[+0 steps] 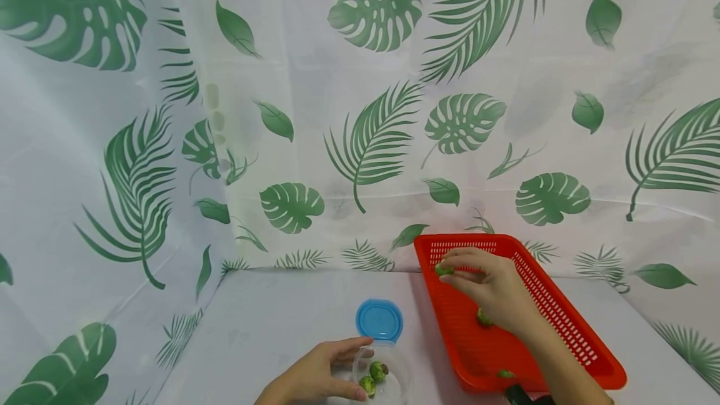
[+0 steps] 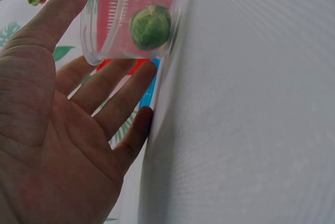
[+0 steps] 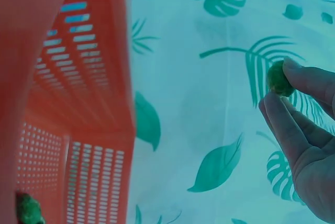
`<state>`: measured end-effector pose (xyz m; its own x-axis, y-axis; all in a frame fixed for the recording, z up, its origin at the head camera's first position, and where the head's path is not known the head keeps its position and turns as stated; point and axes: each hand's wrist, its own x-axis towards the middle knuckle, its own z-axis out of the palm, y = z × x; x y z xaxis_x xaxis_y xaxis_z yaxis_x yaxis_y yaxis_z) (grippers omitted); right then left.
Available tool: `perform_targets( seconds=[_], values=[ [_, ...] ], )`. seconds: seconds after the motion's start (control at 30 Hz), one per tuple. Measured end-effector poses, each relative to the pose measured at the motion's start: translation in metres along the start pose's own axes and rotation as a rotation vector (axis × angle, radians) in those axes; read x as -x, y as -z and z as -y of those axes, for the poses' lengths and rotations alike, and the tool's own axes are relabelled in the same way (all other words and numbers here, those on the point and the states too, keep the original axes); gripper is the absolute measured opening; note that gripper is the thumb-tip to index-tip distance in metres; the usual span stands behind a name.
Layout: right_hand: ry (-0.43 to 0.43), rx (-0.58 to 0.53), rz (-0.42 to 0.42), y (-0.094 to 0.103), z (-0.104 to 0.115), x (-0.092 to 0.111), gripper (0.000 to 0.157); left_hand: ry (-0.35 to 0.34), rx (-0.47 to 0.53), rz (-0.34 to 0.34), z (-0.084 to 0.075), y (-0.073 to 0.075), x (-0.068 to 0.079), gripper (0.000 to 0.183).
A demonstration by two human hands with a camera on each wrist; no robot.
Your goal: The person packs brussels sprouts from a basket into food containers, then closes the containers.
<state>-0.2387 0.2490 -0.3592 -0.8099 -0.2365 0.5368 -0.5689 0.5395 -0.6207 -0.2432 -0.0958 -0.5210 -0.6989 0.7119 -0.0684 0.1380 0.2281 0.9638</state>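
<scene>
My right hand (image 1: 492,283) pinches a Brussels sprout (image 1: 444,269) between thumb and fingertips, raised over the far left part of the red plastic basket (image 1: 457,355). In the right wrist view the same sprout (image 3: 279,78) shows at the fingertips. On the table, my left hand (image 1: 320,370) holds the left side of a clear round plastic container (image 1: 402,372), thumb in front and fingers behind. Two Brussels sprouts (image 1: 374,377) lie inside it. Its blue lid (image 1: 379,319) is flipped back, away from me. The left wrist view shows one sprout (image 2: 151,27) through the clear wall.
Inside the basket lie a sprout (image 1: 484,317) beside the right wrist and another (image 1: 505,374) near the front end. The dark band (image 1: 520,394) of the wrist camera crosses the basket's front rim. A leaf-patterned curtain (image 1: 304,142) hangs behind the white table (image 1: 270,311).
</scene>
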Motion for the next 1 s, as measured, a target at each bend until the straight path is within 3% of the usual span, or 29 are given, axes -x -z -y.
perform_targets(
  seconds=[0.4,0.67,1.0],
  values=[
    [0.065,-0.040,-0.074,-0.011,0.018,0.010,0.029,-0.068,-0.006,0.006,0.000,0.001,-0.001,0.075],
    [0.102,-0.160,-0.082,-0.021,0.023,0.020,0.028,-0.062,-0.007,0.006,0.000,0.001,-0.001,0.075],
    [0.037,-0.237,-0.107,-0.032,0.027,0.035,0.027,-0.025,0.000,0.003,-0.001,-0.001,-0.001,0.073]
  ],
)
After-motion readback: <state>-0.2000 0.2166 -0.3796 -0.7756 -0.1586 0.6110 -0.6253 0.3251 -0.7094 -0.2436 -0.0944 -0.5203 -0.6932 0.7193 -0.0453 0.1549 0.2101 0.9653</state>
